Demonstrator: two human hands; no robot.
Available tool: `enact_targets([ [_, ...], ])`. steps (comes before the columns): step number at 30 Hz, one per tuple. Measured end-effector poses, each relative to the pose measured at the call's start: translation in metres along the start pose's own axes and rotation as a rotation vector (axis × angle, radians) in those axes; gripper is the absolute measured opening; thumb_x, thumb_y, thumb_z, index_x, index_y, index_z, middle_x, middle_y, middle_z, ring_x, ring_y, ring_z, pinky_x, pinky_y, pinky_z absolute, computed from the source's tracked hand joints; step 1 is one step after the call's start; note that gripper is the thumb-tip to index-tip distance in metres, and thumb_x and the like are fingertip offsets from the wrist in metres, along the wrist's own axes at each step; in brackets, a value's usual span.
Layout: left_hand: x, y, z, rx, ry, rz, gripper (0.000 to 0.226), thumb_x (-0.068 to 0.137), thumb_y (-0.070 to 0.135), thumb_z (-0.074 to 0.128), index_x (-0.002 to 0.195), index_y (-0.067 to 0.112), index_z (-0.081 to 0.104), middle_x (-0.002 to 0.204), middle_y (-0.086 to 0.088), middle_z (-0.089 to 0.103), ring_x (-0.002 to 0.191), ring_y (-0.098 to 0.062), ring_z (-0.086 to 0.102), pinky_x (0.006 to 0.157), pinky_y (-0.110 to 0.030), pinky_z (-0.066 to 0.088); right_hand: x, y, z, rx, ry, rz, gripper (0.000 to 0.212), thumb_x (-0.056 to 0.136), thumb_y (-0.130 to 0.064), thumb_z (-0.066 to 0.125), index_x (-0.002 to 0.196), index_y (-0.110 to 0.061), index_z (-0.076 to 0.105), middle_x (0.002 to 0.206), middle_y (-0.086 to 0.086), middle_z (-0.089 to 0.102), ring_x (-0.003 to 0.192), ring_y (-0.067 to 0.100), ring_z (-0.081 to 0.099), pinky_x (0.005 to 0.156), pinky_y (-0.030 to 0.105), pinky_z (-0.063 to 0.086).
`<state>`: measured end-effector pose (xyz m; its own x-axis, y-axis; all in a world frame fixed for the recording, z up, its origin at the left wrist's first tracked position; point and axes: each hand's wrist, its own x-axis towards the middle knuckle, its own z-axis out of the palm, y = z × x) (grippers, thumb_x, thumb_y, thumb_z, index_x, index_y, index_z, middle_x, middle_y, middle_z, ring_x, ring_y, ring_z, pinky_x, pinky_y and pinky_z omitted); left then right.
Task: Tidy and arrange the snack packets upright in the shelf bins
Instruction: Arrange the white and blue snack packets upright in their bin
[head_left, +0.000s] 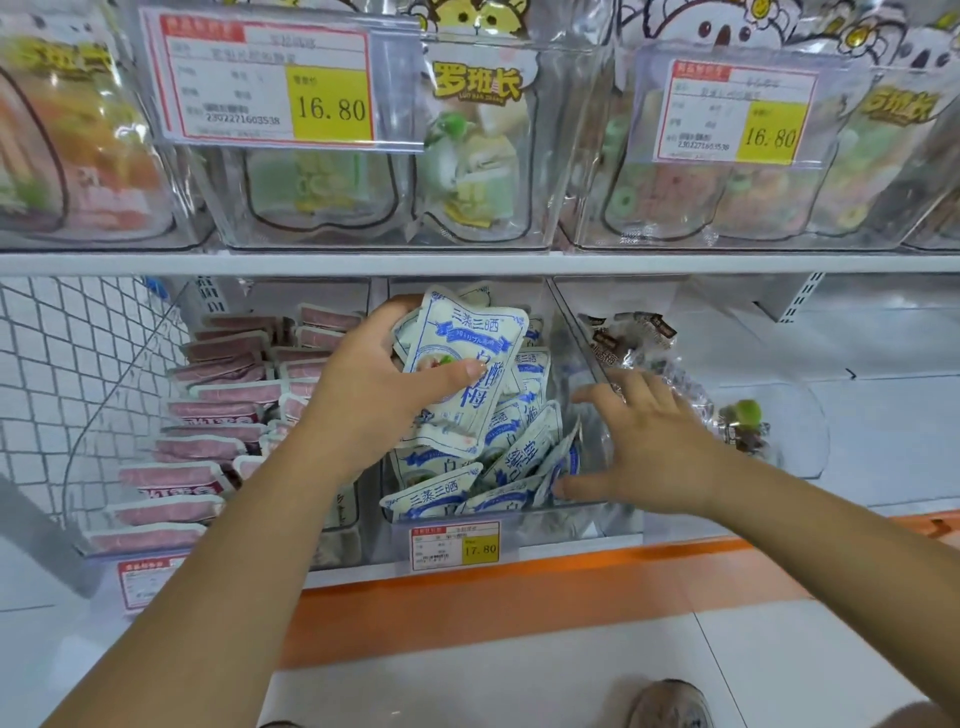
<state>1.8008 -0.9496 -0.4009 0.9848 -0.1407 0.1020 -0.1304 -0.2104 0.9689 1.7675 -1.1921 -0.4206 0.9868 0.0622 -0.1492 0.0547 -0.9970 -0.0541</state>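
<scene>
Nearest me, well below the middle bin (563, 527), the toe of a shoe (670, 704) shows on the pale floor. Just under the bin's front an orange strip (519, 587) runs along the shelf edge. A price tag (455, 545) reading 17.80 sits on the bin's front wall.

Inside the middle bin I see blue-and-white packets (498, 467) in a loose heap. They tilt every way, some lean against the front wall, and none stands properly upright.

I have the right hand (649, 447) over the bin's right side, fingers straight and spread, thumb down by the front packets. It holds nothing, and I cannot tell whether the palm touches the bin wall.

The left hand (374, 395) is above the heap, toward the bin's left side, gripping a small bunch of packets. The front one, the held packet (462, 374), stands nearly upright, with the thumb pressed across its face and the fingers curled behind.

Left of the middle bin, pink packets (218, 415) lie in stacked rows in the neighbouring bin, with wire mesh (67, 364) beyond. The bin to its right holds a few clear-wrapped dark sweets (631, 332).

Above the middle bin, the upper shelf (467, 262) carries clear bins of candy bags (467, 156) with 16.80 labels (270, 83).
</scene>
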Motion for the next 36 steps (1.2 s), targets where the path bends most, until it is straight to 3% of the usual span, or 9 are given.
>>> enact_targets([
  [6,-0.007,-0.004,0.003,-0.013,0.008,-0.014,0.056,0.072,0.032,0.083,0.123,0.030,0.059,0.102,0.018,0.073,0.095,-0.008,0.070,0.081,-0.029,0.057,-0.008,-0.002,0.012,0.366,0.112,0.032,0.073,0.086,-0.006,0.062,0.145,-0.031,0.028,0.137,0.008,0.050,0.092,0.019,0.061,0.072,0.027,0.046],
  [9,-0.012,-0.009,0.009,-0.026,0.013,-0.047,0.061,0.072,0.034,0.084,0.127,0.031,0.057,0.106,0.015,0.073,0.100,-0.013,0.070,0.087,-0.036,0.058,-0.008,0.003,0.005,0.408,0.166,0.057,0.073,0.091,-0.004,0.054,0.151,-0.029,0.019,0.103,0.012,0.067,0.078,0.023,0.063,0.064,0.035,0.051],
  [12,-0.015,-0.010,0.017,-0.025,0.008,-0.077,0.060,0.074,0.037,0.082,0.127,0.035,0.055,0.107,0.017,0.072,0.098,-0.010,0.070,0.088,-0.043,0.058,-0.003,0.007,0.005,0.316,0.239,0.073,0.057,0.097,-0.012,0.048,0.149,-0.018,0.025,0.072,0.003,0.058,0.059,0.014,0.052,0.047,0.027,0.036],
  [15,-0.015,-0.008,0.030,-0.002,-0.024,-0.069,0.050,0.079,0.035,0.079,0.123,0.038,0.056,0.103,0.018,0.073,0.097,-0.010,0.070,0.087,-0.043,0.057,0.000,0.008,0.002,0.167,0.281,0.084,0.028,0.099,-0.011,0.046,0.126,-0.007,0.048,0.075,0.011,0.060,0.064,0.026,0.053,0.048,0.029,0.034],
  [18,-0.014,-0.009,0.045,0.006,-0.026,-0.058,0.034,0.083,0.032,0.077,0.107,0.043,0.057,0.097,0.020,0.073,0.093,-0.006,0.070,0.078,-0.023,0.058,0.003,0.007,0.000,0.183,0.292,0.077,0.015,0.100,-0.012,0.046,0.112,-0.006,0.052,0.072,0.009,0.057,0.063,0.027,0.053,0.046,0.028,0.031],
  [21,-0.017,-0.018,0.055,0.035,-0.032,-0.076,0.044,0.083,0.043,0.073,0.123,0.041,0.054,0.110,0.020,0.070,0.100,-0.007,0.067,0.071,-0.026,0.056,0.002,0.011,-0.003,0.181,0.349,0.041,0.023,0.101,-0.019,0.045,0.121,-0.011,0.054,0.063,0.001,0.053,0.055,0.019,0.047,0.046,0.027,0.029],
  [24,-0.014,-0.030,0.052,-0.016,-0.028,-0.122,0.047,0.084,0.044,0.072,0.127,0.041,0.052,0.119,0.015,0.068,0.105,-0.010,0.066,0.084,-0.037,0.057,-0.005,0.019,-0.006,0.196,0.427,-0.033,0.034,0.100,-0.024,0.047,0.134,-0.022,0.048,0.066,0.001,0.063,0.048,0.013,0.047,0.044,0.026,0.035],
  [31,0.000,-0.032,0.035,-0.029,-0.012,-0.131,0.044,0.085,0.039,0.073,0.125,0.044,0.054,0.113,0.019,0.069,0.106,-0.008,0.065,0.099,-0.044,0.051,-0.018,0.027,-0.022,1.013,0.687,-0.048,0.032,0.096,-0.009,0.053,0.108,-0.038,0.057,0.080,0.001,0.071,0.069,0.016,0.068,0.067,0.040,0.058],
  [36,0.001,-0.027,0.033,-0.071,-0.034,-0.142,0.047,0.079,0.047,0.076,0.122,0.045,0.056,0.108,0.017,0.072,0.101,-0.012,0.069,0.093,-0.049,0.054,-0.011,0.011,-0.017,1.110,0.622,-0.116,0.034,0.098,-0.007,0.049,0.106,-0.040,0.056,0.075,0.010,0.063,0.068,0.022,0.065,0.059,0.043,0.056],
])
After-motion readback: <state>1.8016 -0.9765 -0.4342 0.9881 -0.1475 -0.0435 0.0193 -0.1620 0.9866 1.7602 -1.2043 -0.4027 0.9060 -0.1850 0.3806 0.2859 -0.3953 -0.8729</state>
